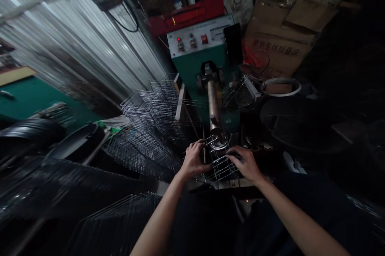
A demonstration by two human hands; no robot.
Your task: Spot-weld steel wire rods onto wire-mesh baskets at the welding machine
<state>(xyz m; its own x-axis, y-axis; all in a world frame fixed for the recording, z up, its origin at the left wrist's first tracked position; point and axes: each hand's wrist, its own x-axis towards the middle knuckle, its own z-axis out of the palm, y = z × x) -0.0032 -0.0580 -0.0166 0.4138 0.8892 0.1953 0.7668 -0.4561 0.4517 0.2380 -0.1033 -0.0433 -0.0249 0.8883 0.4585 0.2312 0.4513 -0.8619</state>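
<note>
A small wire grid (221, 171) lies tilted in front of me, under the end of the machine's metal arm (214, 103). A shiny metal ring (219, 142) sits at its far edge, by the arm's tip. My left hand (194, 160) grips the grid's left side, thumb on the near part and fingers curled over the wires. On the opposite side, my right hand (246, 163) is closed on the grid's right edge, with dark marks or coverings at the fingertips. Parts of the grid are hidden behind both hands.
A green machine (192, 65) with a control panel (200, 37) stands ahead, a phone (233, 43) against it. Stacked wire grids (144, 135) fill the left side. Coiled wire parts (245, 93), a pale ring (281, 86) and a cardboard box (278, 41) are at right.
</note>
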